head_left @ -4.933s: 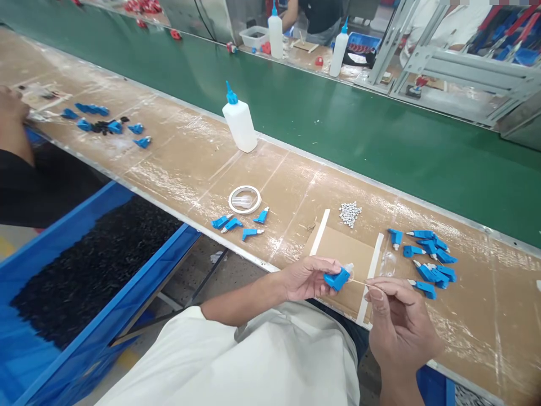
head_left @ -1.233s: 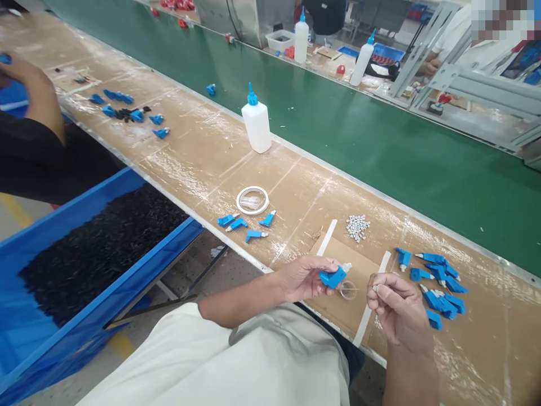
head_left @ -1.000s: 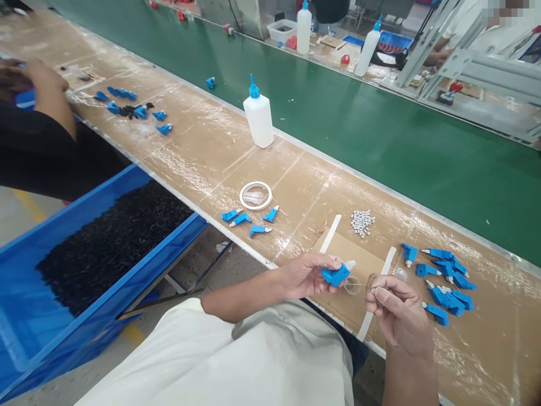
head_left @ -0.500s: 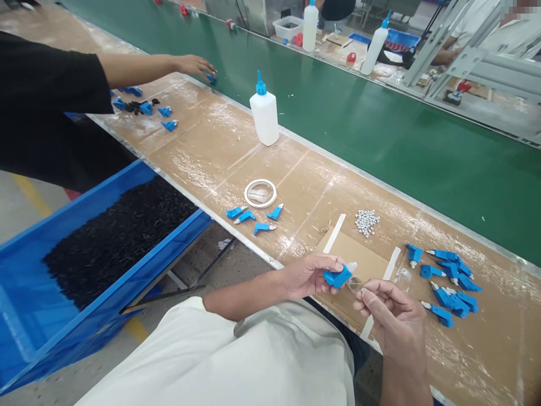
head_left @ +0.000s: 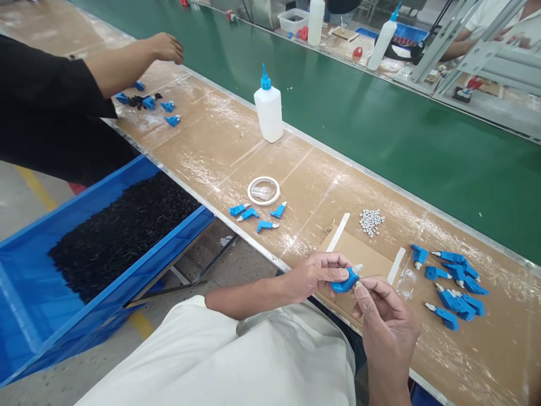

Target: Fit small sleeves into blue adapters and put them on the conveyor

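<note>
At far left, a blue bin (head_left: 21, 259) of black pieces (head_left: 122, 234) sits below the table's near edge, its right end close to that edge. Above it, a co-worker's arm (head_left: 122, 65) in a black sleeve crosses the brown tabletop (head_left: 203, 135), the hand at the border of the green belt (head_left: 359, 129). Blue parts and black bits (head_left: 137, 102) lie beneath and beside that forearm.

Further right, a white bottle (head_left: 269, 115) with a blue nozzle stands upright near the belt-side edge. Nearer the person, a white ring (head_left: 249, 192) lies flat, with four loose blue parts (head_left: 267, 225) just below it, toward the near edge. A stretch of bare tabletop runs from these to the cardboard pad (head_left: 363, 252).

Left hand (head_left: 315, 276): thumb and fingers clamped on the held blue part (head_left: 343, 282), which is raised over the pad's near portion, its pale tip pointing up and right. The forearm crosses the table's near edge.

Right hand (head_left: 386, 324): thumb and forefinger drawn together against the right side of that part; whether a small piece is pinched between them cannot be told.

Gray pellets (head_left: 372, 223) lie loose beyond the pad, between it and the belt. A white strip (head_left: 396, 265) marks the pad's right side. Right of it lies a cluster of blue parts (head_left: 460, 304), apart from the right hand, with bare tabletop on its outer side.
</note>
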Motion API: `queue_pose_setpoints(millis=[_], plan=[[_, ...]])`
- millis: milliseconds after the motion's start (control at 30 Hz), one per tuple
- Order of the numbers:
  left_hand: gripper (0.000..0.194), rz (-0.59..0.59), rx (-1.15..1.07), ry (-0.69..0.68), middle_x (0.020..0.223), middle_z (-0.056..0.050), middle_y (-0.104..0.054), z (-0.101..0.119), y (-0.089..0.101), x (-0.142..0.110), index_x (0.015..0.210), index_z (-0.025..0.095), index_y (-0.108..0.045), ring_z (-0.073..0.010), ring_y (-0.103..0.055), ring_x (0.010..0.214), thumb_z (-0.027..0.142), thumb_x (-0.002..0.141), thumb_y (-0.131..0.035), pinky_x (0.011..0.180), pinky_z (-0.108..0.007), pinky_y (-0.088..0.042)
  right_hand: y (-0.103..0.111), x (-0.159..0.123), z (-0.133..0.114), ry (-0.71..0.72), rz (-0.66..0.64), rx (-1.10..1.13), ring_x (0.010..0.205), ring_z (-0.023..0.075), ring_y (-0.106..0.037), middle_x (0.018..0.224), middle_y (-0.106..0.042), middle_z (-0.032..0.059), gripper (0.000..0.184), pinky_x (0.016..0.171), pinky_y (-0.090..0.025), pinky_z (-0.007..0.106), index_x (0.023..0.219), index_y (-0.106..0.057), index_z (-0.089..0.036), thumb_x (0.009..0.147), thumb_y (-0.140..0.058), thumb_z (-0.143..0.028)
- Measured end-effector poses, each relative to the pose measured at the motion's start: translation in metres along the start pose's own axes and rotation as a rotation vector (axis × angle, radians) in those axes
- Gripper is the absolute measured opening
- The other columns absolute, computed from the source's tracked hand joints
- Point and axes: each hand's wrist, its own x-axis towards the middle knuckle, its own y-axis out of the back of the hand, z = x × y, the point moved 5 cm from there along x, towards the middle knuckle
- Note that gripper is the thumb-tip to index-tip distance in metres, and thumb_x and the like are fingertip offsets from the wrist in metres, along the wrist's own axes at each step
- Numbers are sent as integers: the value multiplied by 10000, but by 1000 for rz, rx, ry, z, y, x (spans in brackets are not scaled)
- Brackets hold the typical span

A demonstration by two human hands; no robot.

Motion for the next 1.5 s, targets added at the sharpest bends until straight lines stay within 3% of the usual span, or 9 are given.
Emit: queue_pose_setpoints(millis=[633,900,1000,1200,1367,1500], plan=[[532,23,182,-156,719,-7,-589,12,4,-4,847,135,-650,-105,-501,650,618,693,-813,636,-246,-384,1,-2,-8,193,24,-238,691,154,-601,778,-667,25,70,607,-503,270,888,-804,-240,823,-787,-261],[557,7,231,-180,772,-28,-628,14,5,-5,870,141,-661,-120,-548,708,651,695,-801,685,-252,-420,4,4,-11,124,53,-152,646,168,-629,735,-703,35,62,600,-552,302,804,-814,-241,757,-842,-271],[562,-25,212,-157,748,-19,-617,13,4,-5,865,136,-649,-110,-533,672,649,693,-803,668,-254,-421,2,8,-11,97,10,-91,614,158,-631,697,-700,21,70,567,-546,286,771,-805,-240,731,-857,-264],[562,-68,187,-140,749,-20,-626,18,-1,-8,862,137,-634,-102,-530,646,646,694,-805,643,-251,-426,7,18,-2,-15,5,30,567,156,-647,689,-721,34,207,498,-546,265,777,-788,-218,640,-917,-304],[564,-116,204,-147,771,-44,-671,18,-6,-9,865,144,-623,-122,-584,685,668,720,-775,668,-256,-449,3,19,2,-90,-173,115,611,180,-667,752,-725,48,265,580,-605,331,885,-831,-249,664,-906,-373],[536,-133,239,-183,799,-46,-666,20,-8,-8,877,145,-621,-130,-607,723,652,758,-751,686,-258,-460,1,19,2,-133,-181,170,687,191,-684,757,-699,32,220,609,-606,310,866,-833,-270,681,-897,-370]])
